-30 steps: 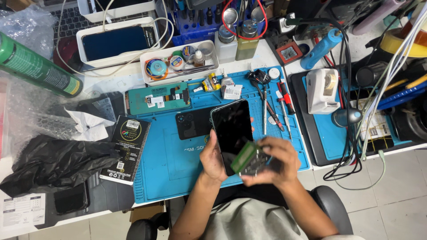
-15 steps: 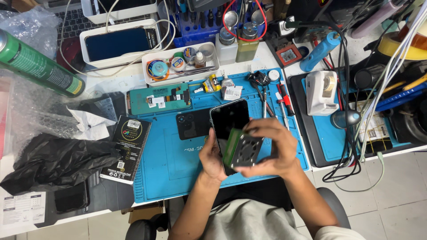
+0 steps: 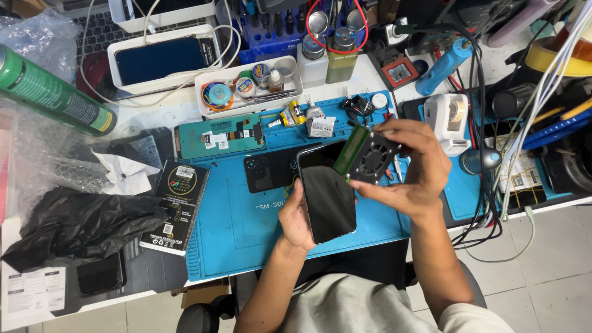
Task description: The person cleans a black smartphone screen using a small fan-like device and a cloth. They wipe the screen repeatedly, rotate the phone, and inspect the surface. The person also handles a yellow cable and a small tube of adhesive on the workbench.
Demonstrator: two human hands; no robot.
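Right grip [image 3: 410, 166] around fan unit [image 3: 370, 157] (snug)

**One head-worn camera, looking steeply down on the workbench**

There is a single view, so nothing is shared between cameras. It sits on the person's head and faces almost straight down, tilted slightly forward toward the far edge of the worktop [image 3: 154, 114]. The near edge of the worktop runs across the lower third of the picture, with the person's lap and the floor tiles below it. The blue mat [image 3: 246, 216] lies centred in the frame. Both forearms enter from the bottom edge and the hands sit mid-frame, fairly close. The left and right ends of the worktop run out of view.
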